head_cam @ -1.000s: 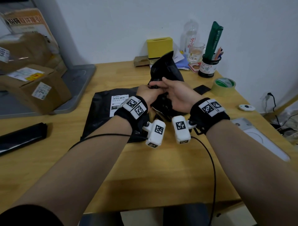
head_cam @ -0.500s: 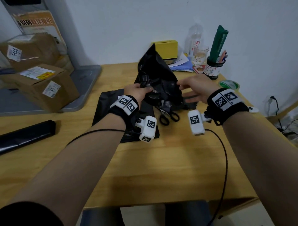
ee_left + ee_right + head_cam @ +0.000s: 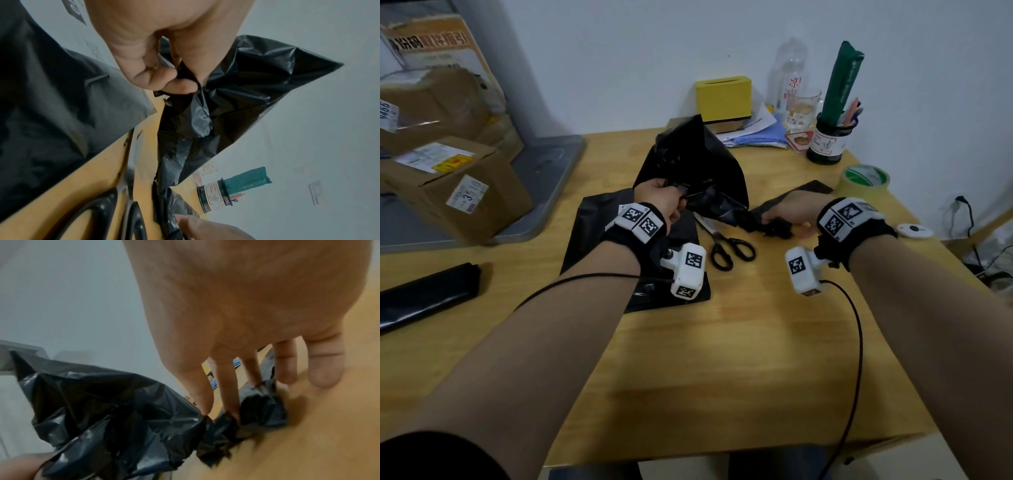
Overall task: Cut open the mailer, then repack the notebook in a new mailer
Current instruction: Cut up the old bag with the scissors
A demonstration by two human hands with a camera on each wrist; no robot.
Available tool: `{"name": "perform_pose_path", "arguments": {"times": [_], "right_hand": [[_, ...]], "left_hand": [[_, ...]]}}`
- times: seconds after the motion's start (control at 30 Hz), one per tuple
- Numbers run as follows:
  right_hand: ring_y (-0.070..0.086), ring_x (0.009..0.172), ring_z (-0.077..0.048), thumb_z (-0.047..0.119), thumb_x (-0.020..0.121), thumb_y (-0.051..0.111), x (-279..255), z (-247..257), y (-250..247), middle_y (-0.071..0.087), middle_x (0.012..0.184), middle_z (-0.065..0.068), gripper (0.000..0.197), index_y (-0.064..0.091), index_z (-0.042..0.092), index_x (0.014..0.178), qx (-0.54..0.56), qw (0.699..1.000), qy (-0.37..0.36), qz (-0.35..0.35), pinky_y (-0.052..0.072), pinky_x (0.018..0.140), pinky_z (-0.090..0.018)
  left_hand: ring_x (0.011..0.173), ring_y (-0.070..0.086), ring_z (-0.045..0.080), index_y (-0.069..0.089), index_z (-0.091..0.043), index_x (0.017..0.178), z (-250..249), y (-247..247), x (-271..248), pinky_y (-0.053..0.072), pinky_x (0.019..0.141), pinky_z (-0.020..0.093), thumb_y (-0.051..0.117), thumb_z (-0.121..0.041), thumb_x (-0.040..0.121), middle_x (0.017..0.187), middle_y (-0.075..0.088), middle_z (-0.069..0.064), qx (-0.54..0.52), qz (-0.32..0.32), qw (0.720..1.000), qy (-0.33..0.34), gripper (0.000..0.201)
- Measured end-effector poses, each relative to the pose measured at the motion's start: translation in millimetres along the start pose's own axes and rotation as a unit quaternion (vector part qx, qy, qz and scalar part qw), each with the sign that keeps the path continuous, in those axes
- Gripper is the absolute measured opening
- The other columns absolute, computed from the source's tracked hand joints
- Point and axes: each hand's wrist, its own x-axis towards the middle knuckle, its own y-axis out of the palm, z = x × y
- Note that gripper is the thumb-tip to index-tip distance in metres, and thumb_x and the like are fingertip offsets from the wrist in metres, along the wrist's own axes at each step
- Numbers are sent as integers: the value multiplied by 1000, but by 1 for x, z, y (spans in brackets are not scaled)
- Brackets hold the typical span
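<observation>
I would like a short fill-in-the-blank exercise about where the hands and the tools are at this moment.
1. The left hand grips the crumpled black ____.
2. The scissors lie on the table between the two ____.
3. The right hand rests its fingertips on a crumpled black scrap lying on the ____.

Missing words: mailer; hands; table
</observation>
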Motion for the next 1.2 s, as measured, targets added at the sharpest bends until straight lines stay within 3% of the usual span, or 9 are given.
{"name": "perform_pose_path", "arguments": {"times": [0.13, 0.23, 0.33, 0.43, 0.53, 0.7, 0.87, 1.03, 1.2], "right_hand": [[59, 113, -36, 45, 96, 64, -5, 3, -1, 61, 126, -17, 46, 66, 5, 119, 22, 999, -13, -22, 52, 100, -50], [62, 87, -28, 31, 93, 70, -20, 8, -10, 64, 101, -14, 26, 65, 6, 95, 134, 986, -47, -91, 55, 73, -37], [57, 65, -19, 14, 91, 69, -43, 21, -11, 59, 71, -7, 13, 62, 7, 82, 341, 919, -149, -129, 45, 60, -30], [61, 67, -17, 0, 91, 60, -62, 38, -1, 65, 75, -7, 11, 70, 4, 91, 425, 869, -249, -46, 51, 61, -30], [69, 80, -17, 2, 94, 63, -70, 54, 14, 74, 95, -8, 19, 75, 13, 104, 330, 900, -283, -32, 58, 68, -29], [60, 60, -16, 13, 91, 74, -73, 65, 35, 66, 77, -11, 4, 73, 12, 94, 287, 918, -265, -68, 58, 57, -25], [58, 50, -18, 21, 86, 80, -76, 71, 42, 59, 74, -11, 33, 49, 14, 83, 298, 925, -220, -87, 59, 52, -34], [63, 60, -21, 20, 87, 78, -83, 77, 49, 70, 82, -12, 17, 68, 9, 96, 270, 938, -204, -70, 61, 63, -37], [54, 52, -17, 16, 84, 78, -91, 88, 59, 60, 64, -9, 19, 74, 1, 96, 249, 942, -206, -91, 50, 48, -27]], "left_hand": [[45, 51, 10, 62, -14, 89, -1, 1, -2, 34, 41, 19, 65, -5, 91, 63, 59, 4, -13, -13, 1000, -13, 10], [46, 48, 12, 60, -14, 91, -3, 1, -7, 33, 44, 21, 63, -6, 92, 56, 59, 2, -32, -23, 999, -18, 9], [47, 46, 13, 56, -14, 80, -4, -2, -10, 33, 47, 23, 63, -7, 92, 50, 57, 1, -34, -16, 999, -19, 16], [49, 49, 12, 59, -13, 85, -3, -2, -19, 37, 45, 21, 63, -5, 93, 65, 59, 5, -27, 11, 999, -23, 12], [54, 52, 13, 63, -10, 91, -3, 2, -32, 42, 43, 19, 59, -1, 94, 72, 60, 7, -27, 46, 999, -3, 10], [62, 58, 16, 69, -13, 89, -7, -5, -49, 50, 53, 23, 62, 1, 92, 76, 64, 6, 6, 115, 992, 60, 16], [65, 52, 14, 71, -14, 108, -9, -22, -54, 41, 46, 18, 53, 7, 93, 90, 66, 9, 47, 167, 981, 82, 32], [72, 56, 11, 59, -11, 129, -15, -43, -59, 34, 49, 22, 44, 13, 90, 95, 68, 1, 105, 211, 967, 95, 48], [79, 53, 16, 49, -14, 126, -24, -59, -60, 36, 55, 29, 39, 17, 87, 103, 62, 8, 88, 231, 965, 90, 51]]}}
